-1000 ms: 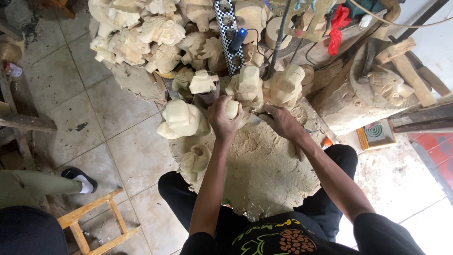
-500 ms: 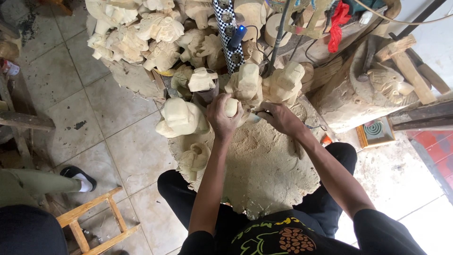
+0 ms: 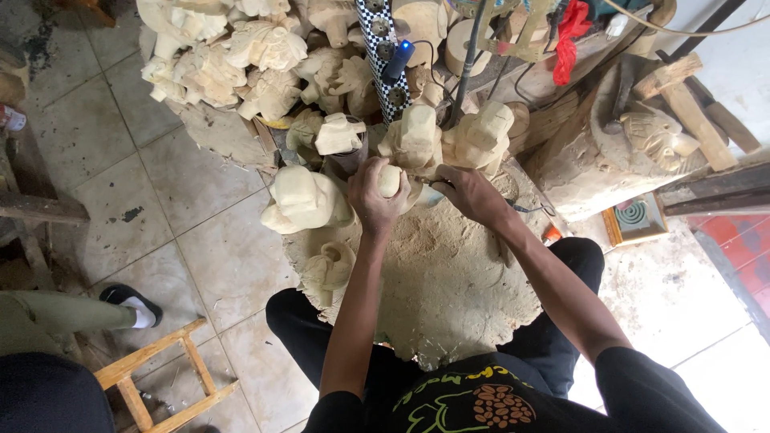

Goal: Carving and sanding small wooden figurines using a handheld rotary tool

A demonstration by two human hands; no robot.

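Hands meet over a sawdust-covered wooden slab (image 3: 433, 297): the left hand (image 3: 375, 196) is wrapped around a small pale wood carving (image 3: 390, 181), and the right hand (image 3: 469, 195), just to its right, is closed on a thin tool (image 3: 429, 186) pointing leftward at the carving.

pile of pale wood carvings (image 3: 241, 48) up top, small wooden stool (image 3: 164, 373) bottom left, red cloth (image 3: 571, 28) hanging, someone's black shoe (image 3: 128, 298) on tile floor (image 3: 96, 144)
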